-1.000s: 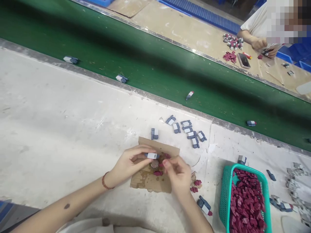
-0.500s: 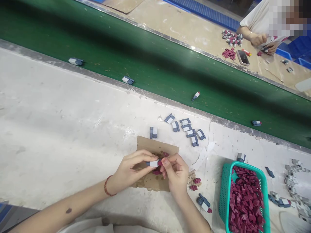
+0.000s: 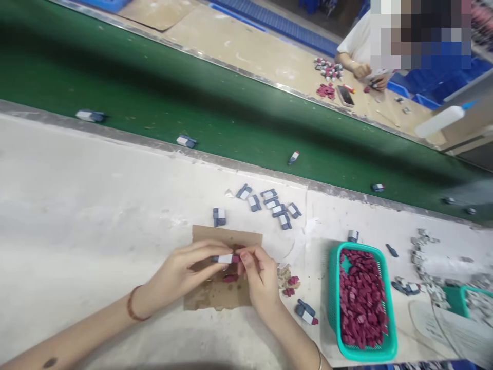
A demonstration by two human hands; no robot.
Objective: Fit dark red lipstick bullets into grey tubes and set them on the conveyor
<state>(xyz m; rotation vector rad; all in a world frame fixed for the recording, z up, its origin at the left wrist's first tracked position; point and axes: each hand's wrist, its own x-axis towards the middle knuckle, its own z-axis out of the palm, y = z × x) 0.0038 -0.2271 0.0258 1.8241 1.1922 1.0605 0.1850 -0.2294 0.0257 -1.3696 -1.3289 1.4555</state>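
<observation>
Over a piece of brown cardboard [image 3: 208, 298], my left hand [image 3: 173, 275] is closed on a small white and dark blue plastic part [image 3: 224, 258], held between thumb and fingers. My right hand [image 3: 264, 280] pinches at the maroon tip of that part, so both hands meet there. Whether the maroon tip is a separate piece I cannot tell. Below the fingers, a loose maroon piece [image 3: 230, 278] lies on the cardboard. Several similar blue and white parts [image 3: 284, 221] rest on the table beyond my hands. To the right of my right wrist is one with a maroon end [image 3: 307, 313].
A green basket [image 3: 333, 303] full of maroon pieces [image 3: 362, 308] stands at the right. Past it lie grey pieces [image 3: 419, 257] and a second green container [image 3: 454, 298]. Across the green conveyor belt [image 3: 239, 123], which carries several parts, a person works by a phone [image 3: 345, 96].
The view has shifted, so most things appear further left, and the second green container has come into sight. Both hands keep their hold on the same part.
</observation>
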